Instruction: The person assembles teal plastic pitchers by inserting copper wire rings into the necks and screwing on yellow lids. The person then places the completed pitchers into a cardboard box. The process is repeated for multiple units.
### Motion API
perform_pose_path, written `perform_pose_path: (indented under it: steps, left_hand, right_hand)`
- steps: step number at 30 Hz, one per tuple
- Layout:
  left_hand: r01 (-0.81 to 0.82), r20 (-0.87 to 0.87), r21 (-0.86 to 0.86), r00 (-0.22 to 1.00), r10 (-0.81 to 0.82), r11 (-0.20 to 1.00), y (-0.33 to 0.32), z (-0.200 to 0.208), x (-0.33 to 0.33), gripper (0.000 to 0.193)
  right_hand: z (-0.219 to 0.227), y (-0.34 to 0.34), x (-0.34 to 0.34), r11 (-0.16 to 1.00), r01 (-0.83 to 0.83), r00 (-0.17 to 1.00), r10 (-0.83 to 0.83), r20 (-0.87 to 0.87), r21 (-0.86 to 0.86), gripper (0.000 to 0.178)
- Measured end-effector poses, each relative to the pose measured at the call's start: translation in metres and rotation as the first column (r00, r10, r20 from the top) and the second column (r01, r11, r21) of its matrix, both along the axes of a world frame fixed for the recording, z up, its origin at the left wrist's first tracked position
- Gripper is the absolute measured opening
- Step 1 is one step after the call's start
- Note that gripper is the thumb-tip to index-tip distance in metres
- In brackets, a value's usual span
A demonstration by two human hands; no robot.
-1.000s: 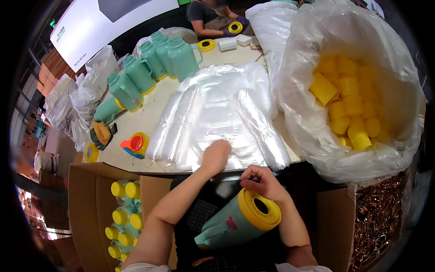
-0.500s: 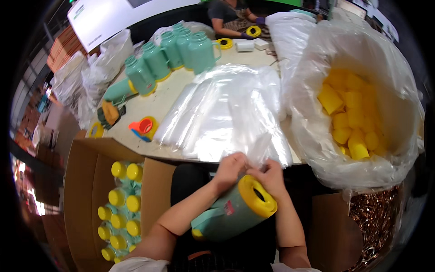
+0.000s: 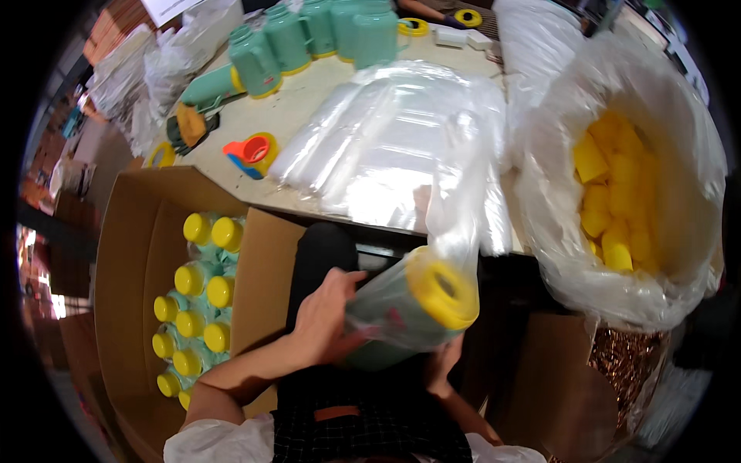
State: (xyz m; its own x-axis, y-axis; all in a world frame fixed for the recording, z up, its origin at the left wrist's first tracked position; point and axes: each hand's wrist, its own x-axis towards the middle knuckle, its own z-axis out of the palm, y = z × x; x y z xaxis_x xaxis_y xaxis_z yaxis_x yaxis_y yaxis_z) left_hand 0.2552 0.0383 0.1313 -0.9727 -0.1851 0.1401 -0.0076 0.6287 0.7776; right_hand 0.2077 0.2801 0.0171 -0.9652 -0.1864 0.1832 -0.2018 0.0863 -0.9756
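Observation:
A teal jug [image 3: 374, 312] with a yellow ring base [image 3: 440, 293] lies tilted over my lap, its ring end up and to the right. A clear plastic bag [image 3: 455, 204] covers the ring and much of the body, and its loose end trails up onto the table. My left hand [image 3: 324, 316] grips the jug's left side, fingers and thumb curved about it, slightly blurred. Against the lower right side, my right hand [image 3: 444, 363] holds the jug from below; its fingertips are partly hidden. A stack of flat clear bags [image 3: 386, 147] lies on the table just ahead.
At my left, a cardboard box [image 3: 266, 289] holds several yellow-capped jugs [image 3: 189, 324]. More teal jugs [image 3: 289, 42] stand at the table's far left. An orange-and-blue tool [image 3: 251, 150] lies nearer. On the right, a plastic-lined container [image 3: 540, 231] holds yellow cylinders [image 3: 614, 185].
The bag, pinched above the jug by both hands before, now covers its ring end. My left hand has moved down-left to the jug's side, my right hand down beneath it. The view has tipped downward.

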Motion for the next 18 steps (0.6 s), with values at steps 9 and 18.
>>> perform_pose_path:
  steps: [9, 18]
  left_hand:
    - [-0.255, 0.04, -0.197, 0.963, 0.268, 0.947, 0.011, -0.083, 0.063, 0.071]
    - [-0.165, 0.082, -0.322, 0.976, 0.201, 0.932, -0.002, -0.023, -0.017, 0.074]
  right_hand:
    - [-0.028, -0.068, 0.025, 0.609, -0.784, 0.491, 0.725, 0.482, -0.118, 0.054]
    - [-0.041, -0.073, 0.03, 0.698, -0.221, 0.317, 0.712, 0.627, -0.681, 0.052]
